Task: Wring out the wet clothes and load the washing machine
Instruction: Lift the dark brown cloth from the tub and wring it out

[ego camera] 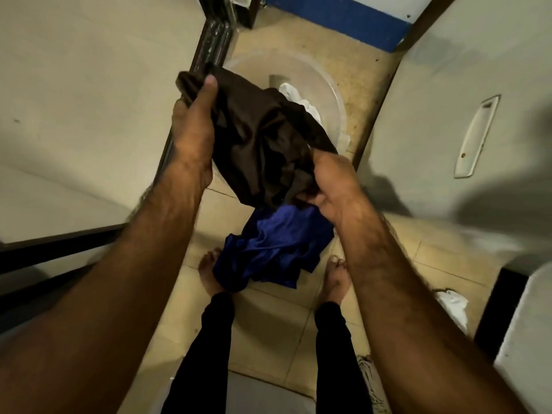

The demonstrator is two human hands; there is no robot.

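A dark brown garment (263, 138) is stretched between both hands above a clear plastic basin (325, 94) on the tiled floor. My left hand (194, 127) grips its upper left end, thumb on top. My right hand (331, 180) clutches its lower right part. A blue garment (274, 249) hangs below the brown one, under my right hand; whether that hand also holds it I cannot tell. White cloth (298, 98) lies in the basin, partly hidden by the brown garment.
My bare feet (336, 279) stand on beige floor tiles below the clothes. A pale wall and dark door frame (213, 40) are on the left. A white appliance surface with a recessed handle (475, 135) rises on the right. White cloth (452, 306) lies at lower right.
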